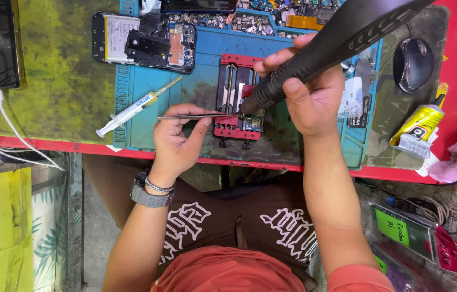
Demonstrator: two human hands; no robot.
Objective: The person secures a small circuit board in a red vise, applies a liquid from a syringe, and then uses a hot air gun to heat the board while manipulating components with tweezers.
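Gripping a black heat tool [315,59], right hand [315,97] closed around it, nozzle at the circuit board [250,123] clamped in the red holder [236,130] on the counter [50,92]. Left hand [177,138] pinches tweezers [196,115]. Risk: tweezer slip could knock parts; lingering heat could scorch the board.

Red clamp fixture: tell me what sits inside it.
The red clamp fixture holds a small circuit board at its lower right. The black tool's nozzle in the right hand and the tweezers cover the board's upper part.
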